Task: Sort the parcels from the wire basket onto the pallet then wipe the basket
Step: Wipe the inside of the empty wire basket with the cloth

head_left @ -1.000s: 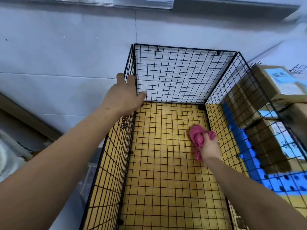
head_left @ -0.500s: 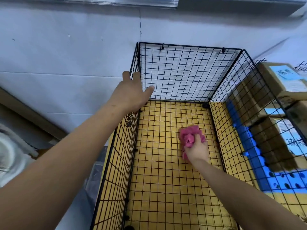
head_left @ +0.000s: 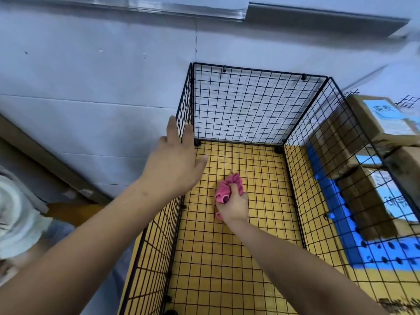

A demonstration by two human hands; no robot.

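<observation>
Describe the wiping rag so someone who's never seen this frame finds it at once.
Start at the black wire basket standing against the pale wall. On its floor, about midway, the right hand grips a crumpled pink cloth. It is the only pink thing in view; the cardboard parcels outside the basket's right wall are brown with blue labels.

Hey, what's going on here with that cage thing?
A person is wiping out a wire basket that holds no parcels now. Their right hand grips a bunched pink cloth down on the basket's floor. The left hand, fingers straight, is at the top of the left wall. Cardboard parcels sit on the blue pallet just outside the right wall.
</observation>
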